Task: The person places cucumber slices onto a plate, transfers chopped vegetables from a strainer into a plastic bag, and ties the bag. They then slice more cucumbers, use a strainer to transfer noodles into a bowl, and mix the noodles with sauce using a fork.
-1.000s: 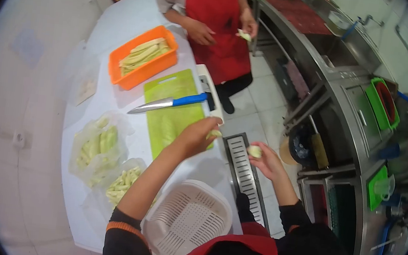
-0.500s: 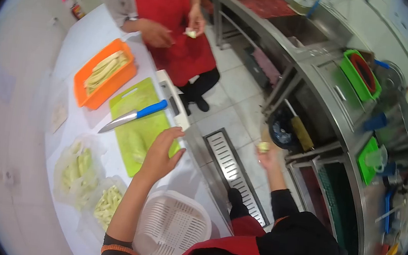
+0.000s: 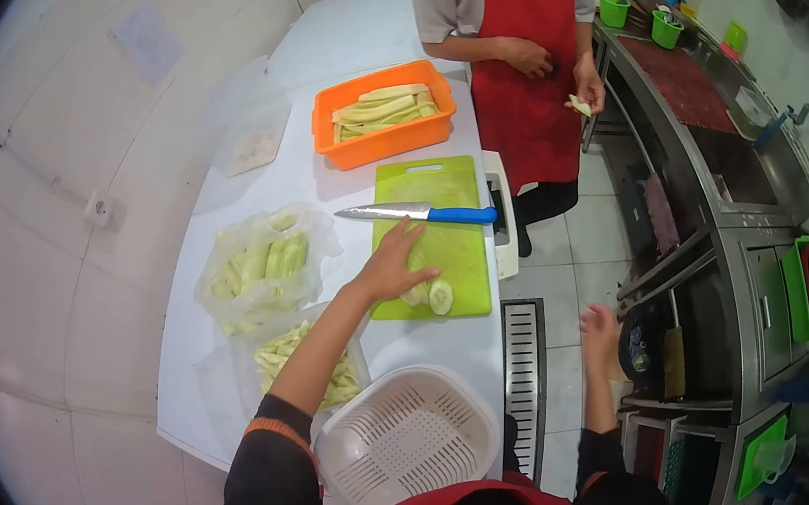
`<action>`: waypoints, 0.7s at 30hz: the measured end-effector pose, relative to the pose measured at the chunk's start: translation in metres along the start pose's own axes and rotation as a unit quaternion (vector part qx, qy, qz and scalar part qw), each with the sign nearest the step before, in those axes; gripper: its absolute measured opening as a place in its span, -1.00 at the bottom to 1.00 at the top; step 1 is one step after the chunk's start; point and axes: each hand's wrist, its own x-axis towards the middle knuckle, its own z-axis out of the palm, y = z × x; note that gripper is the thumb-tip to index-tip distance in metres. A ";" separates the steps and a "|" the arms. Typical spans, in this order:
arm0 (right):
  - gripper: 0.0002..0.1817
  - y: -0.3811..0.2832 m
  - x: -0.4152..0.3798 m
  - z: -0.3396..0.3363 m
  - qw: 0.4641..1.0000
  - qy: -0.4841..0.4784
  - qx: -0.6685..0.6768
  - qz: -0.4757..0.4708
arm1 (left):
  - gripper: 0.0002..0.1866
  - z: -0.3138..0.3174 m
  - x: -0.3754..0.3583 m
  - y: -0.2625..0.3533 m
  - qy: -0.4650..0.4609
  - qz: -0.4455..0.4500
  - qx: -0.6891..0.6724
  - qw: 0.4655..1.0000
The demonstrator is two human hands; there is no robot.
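My left hand (image 3: pixel 399 260) is over the green cutting board (image 3: pixel 464 259), fingers stretched and thumb apart. It rests at a pale peeled vegetable like a cucumber (image 3: pixel 438 297), whose round cut end faces me; part of it is hidden under the hand. Just beyond the fingertips lies a knife (image 3: pixel 429 214) with a blue handle, across the board. My right hand (image 3: pixel 598 339) hangs out past the table edge, slightly blurred, its fingers loosely apart and no object visible in it.
An orange tub (image 3: pixel 381 155) of long pale strips stands behind the board. Left of the board are plastic bags of peeled vegetables (image 3: pixel 268 267) and cut pieces (image 3: pixel 312 367). A white basket (image 3: pixel 414 433) sits near me. Across the table, a person in a red apron (image 3: pixel 528 87) holds a pale piece.
My view has turned left toward the table. The pale piece that was in my right hand no longer shows there. My left hand has moved from the board's edge onto the vegetable.
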 end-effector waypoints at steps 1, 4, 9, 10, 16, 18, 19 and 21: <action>-0.77 -0.062 -0.015 0.039 0.984 -0.074 -0.140 -0.078 | -0.03 0.007 0.006 -0.006 -0.040 -0.008 0.036 0.998; -0.58 -0.122 -0.043 0.125 0.890 -0.267 -0.239 -0.283 | 0.03 -0.005 0.003 0.007 -0.128 -0.014 0.070 0.989; -0.46 -0.135 -0.060 0.183 0.824 -0.337 -0.337 -0.307 | 0.02 -0.016 -0.020 0.002 -0.147 0.043 0.173 0.973; -0.48 -0.134 -0.060 0.186 0.823 -0.348 -0.329 -0.305 | 0.02 -0.017 -0.022 0.002 -0.148 0.051 0.193 0.969; -0.66 -0.135 -0.039 0.181 0.847 -0.399 -0.239 -0.258 | -0.20 -0.009 -0.017 -0.009 -0.131 0.043 0.097 0.986; -0.71 -0.149 -0.031 0.178 0.885 -0.410 -0.190 -0.112 | -0.28 -0.009 -0.014 -0.006 -0.127 0.009 0.072 0.989; -0.73 -0.133 -0.021 0.180 0.891 -0.377 -0.177 -0.183 | -0.31 -0.011 -0.014 0.001 -0.128 -0.018 0.064 0.990; -0.74 -0.120 -0.014 0.175 0.921 -0.386 -0.040 -0.018 | -0.35 -0.010 -0.016 0.005 -0.118 -0.045 0.049 0.991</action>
